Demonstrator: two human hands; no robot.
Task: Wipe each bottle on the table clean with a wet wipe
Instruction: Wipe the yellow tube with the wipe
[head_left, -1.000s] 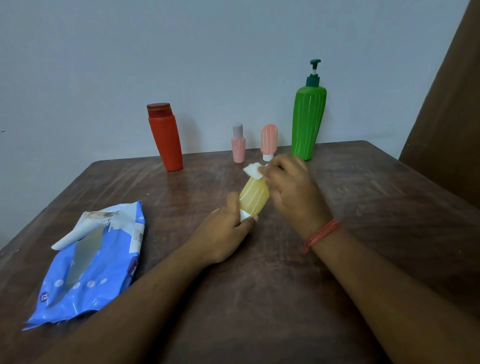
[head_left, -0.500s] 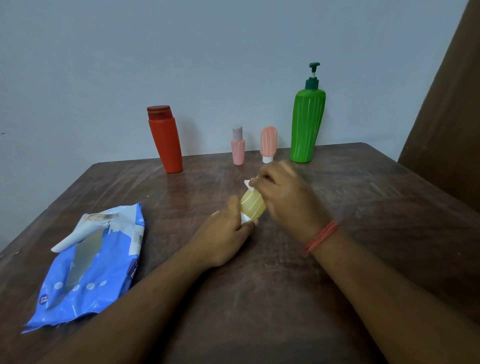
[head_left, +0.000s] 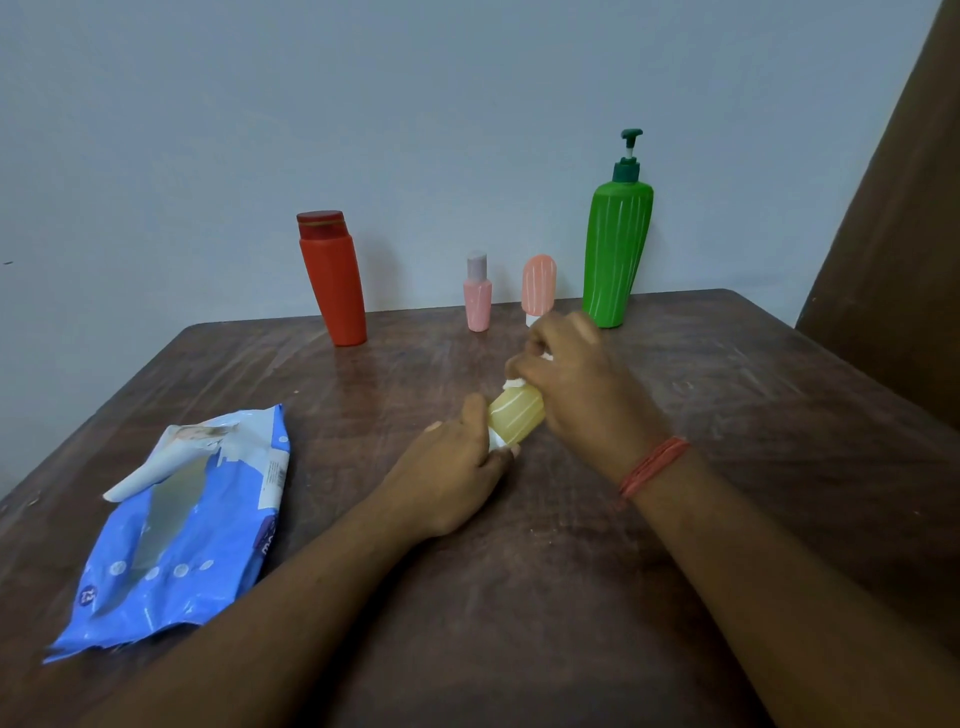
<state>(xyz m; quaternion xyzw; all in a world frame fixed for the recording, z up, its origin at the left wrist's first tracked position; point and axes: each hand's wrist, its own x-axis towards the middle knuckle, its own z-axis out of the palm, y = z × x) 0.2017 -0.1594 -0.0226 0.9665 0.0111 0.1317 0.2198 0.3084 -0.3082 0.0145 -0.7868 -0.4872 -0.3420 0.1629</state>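
A small yellow bottle (head_left: 515, 415) lies tilted over the middle of the brown table (head_left: 727, 467). My left hand (head_left: 457, 467) grips its white cap end. My right hand (head_left: 576, 384) covers its upper end and pinches a white wet wipe (head_left: 513, 383) against it; only a corner of the wipe shows. Along the far edge stand a red bottle (head_left: 335, 280), a small pink bottle (head_left: 478, 296), a peach ribbed bottle (head_left: 539, 285) and a tall green pump bottle (head_left: 617, 244).
An opened blue wet-wipe pack (head_left: 176, 535) lies on the table's left side with its flap lifted. A grey wall stands right behind the bottles. A brown panel (head_left: 893, 234) rises at the right.
My right hand with the wipe has slid down the yellow bottle toward my left hand and stays pressed on its upper part. My left hand keeps its hold.
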